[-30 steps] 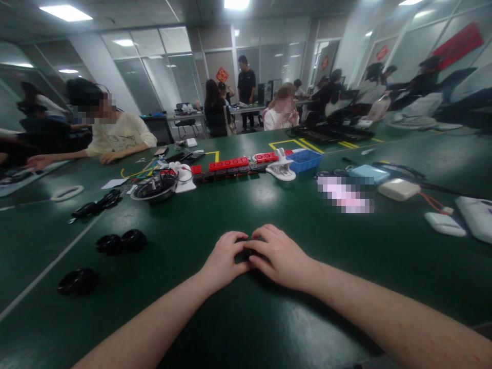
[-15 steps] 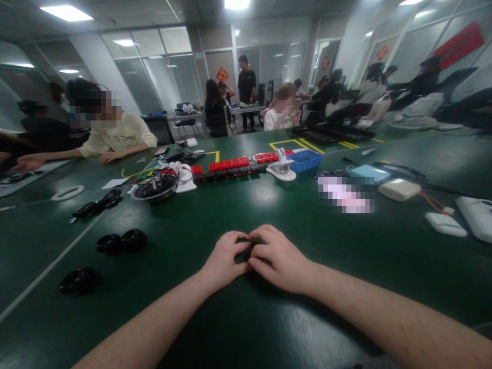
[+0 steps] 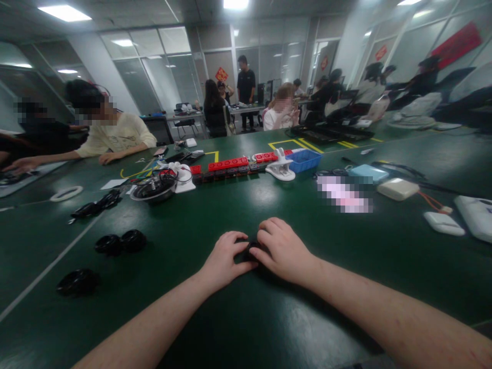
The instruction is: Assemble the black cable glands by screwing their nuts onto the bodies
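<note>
Here the left hand (image 3: 225,256) is laid low over the green table (image 3: 192,220), on the near side of the blue bin (image 3: 305,162) and left of it; its fingers are bent, the thumb is stretched well apart below them, and the index fingertip is brought right up to a small black item (image 3: 252,246). Whether a grip is taken by this hand is hidden. Facing it, the right hand (image 3: 284,248) is arched in front of the bin, fingers half curled, and between its thumb and fingers the same item is pinched, mostly covered, nearer than the bin and to its left.

Outward now: far left of the bin and nearer than it, a pair of black coils (image 3: 108,245) is seen side by side, with a lone black coil (image 3: 79,283) nearer again. Just at the bin's left a white clip (image 3: 282,166) is set, then a row of red blocks (image 3: 228,164), its marks too small to be read, then a metal bowl (image 3: 156,199) heaped with black cable. Right of the bin, a light-blue box (image 3: 369,173) is spotted. High beyond the bin, a red banner (image 3: 457,46) is hung to the right, a red diamond sign (image 3: 221,74) to the left, both too blurred to be read.
</note>
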A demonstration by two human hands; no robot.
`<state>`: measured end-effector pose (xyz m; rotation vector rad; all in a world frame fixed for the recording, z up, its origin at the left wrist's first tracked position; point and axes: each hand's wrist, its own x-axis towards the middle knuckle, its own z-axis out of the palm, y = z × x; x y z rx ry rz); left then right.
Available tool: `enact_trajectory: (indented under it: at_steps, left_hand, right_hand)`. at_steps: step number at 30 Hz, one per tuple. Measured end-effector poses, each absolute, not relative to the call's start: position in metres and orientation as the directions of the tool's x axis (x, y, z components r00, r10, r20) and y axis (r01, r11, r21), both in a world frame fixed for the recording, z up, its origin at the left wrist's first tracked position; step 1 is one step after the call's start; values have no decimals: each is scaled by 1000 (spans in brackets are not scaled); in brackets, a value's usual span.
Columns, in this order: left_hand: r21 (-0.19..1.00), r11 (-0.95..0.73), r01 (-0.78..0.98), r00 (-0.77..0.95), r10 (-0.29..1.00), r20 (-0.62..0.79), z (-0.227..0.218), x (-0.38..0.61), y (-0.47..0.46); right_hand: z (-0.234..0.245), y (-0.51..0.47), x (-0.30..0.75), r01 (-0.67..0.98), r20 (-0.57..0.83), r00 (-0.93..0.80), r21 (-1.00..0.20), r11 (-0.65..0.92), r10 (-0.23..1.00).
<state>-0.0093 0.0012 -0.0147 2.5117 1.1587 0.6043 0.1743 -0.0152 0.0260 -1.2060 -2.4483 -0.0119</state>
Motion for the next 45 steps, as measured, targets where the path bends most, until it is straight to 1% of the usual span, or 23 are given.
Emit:
enact_trajectory:
  at_steps: [3, 6, 11, 17, 26, 29, 36, 45]
  left_hand:
    - [436, -625, 648, 587, 774, 238, -16, -10, 2]
    - [437, -621, 651, 588, 776, 228, -16, -10, 2]
    - [434, -619, 654, 593, 776, 214, -14, -10, 2]
    - [433, -611, 663, 589, 782, 202, -13, -9, 2]
    - [423, -637, 644, 598, 764, 240, -18, -10, 3]
    - [426, -625, 655, 585, 775, 237, -17, -10, 3]
    - [441, -614, 655, 577, 783, 233, -16, -9, 1]
    - [462, -604, 649, 565, 790, 239, -13, -8, 0]
  right_hand:
    - [29, -18, 174, 777, 362, -547, -115, 619, 755]
    - [30, -21, 172, 772, 357, -564, -92, 629, 744]
    - [27, -23, 170, 746, 328, -590, -127, 654, 738]
    - [23, -23, 170, 727, 333, -597, -160, 668, 730]
    - [26, -26, 169, 697, 327, -620, -189, 692, 714]
    - [25, -26, 168, 685, 313, -632, -202, 700, 709]
    - [23, -25, 169, 658, 332, -638, -233, 716, 695]
    - [23, -25, 169, 630, 338, -665, -225, 743, 666]
